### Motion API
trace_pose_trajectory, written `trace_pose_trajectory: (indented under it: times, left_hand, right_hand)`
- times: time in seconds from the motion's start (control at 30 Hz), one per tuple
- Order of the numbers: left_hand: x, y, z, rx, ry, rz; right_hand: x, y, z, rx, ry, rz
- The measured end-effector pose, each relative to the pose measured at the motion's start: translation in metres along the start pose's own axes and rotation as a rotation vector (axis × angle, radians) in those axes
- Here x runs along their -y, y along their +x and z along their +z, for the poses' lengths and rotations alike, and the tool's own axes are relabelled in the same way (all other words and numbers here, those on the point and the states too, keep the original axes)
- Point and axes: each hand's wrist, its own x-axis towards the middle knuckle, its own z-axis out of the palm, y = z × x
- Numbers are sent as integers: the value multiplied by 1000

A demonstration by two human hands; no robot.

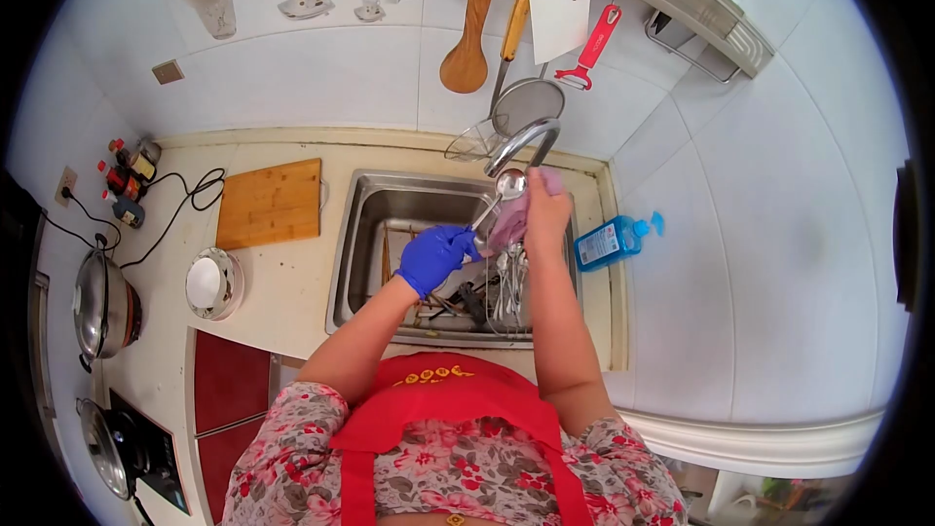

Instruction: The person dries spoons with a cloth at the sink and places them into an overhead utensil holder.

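Note:
My left hand (pixel 435 258), in a blue rubber glove, is closed around the handle of a metal spoon (pixel 510 184) above the sink. The spoon tilts up to the right, its bowl just under the curved faucet (pixel 526 143). My bare right hand (pixel 548 217) grips a pinkish-purple cloth (pixel 508 225) beside the spoon's bowl; whether the cloth touches the bowl I cannot tell. Below my hands, the steel sink (pixel 343 278) holds chopsticks (pixel 386 253), some dark utensils and a wire basket of shiny cutlery (pixel 508 294).
A blue soap bottle (pixel 599 243) stands right of the sink. To the left are a wooden cutting board (pixel 270 203), stacked bowls (pixel 210 284), sauce bottles (pixel 124 181) and a lidded pan (pixel 100 307). A wooden spatula (pixel 466 58), strainer (pixel 528 107) and red peeler (pixel 590 49) hang behind the faucet.

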Motion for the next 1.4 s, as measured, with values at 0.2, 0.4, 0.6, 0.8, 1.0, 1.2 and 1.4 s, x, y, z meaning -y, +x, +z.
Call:
trace_pose_trajectory:
  times: [0.2, 0.4, 0.6, 0.8, 1.0, 1.2, 1.4]
  left_hand:
    - [8, 7, 3, -21, 78, 92]
    - [7, 7, 11, -53, 102, 197]
    - [4, 4, -2, -99, -119, 241]
    - [-19, 6, 5, -54, -233, 249]
    - [-30, 6, 2, -69, -42, 385]
    - [-28, 6, -5, -75, 88, 472]
    - [-27, 0, -9, -69, -122, 317]
  right_hand:
    - [14, -5, -10, 61, -29, -277]
    - [38, -17, -1, 89, -518, -365]
    - [58, 11, -35, -167, 12, -122]
    - [64, -24, -23, 115, -140, -75]
    - [72, -25, -14, 61, -108, -186]
    - [91, -26, -7, 10, -88, -176]
    - [87, -22, -1, -18, -99, -281]
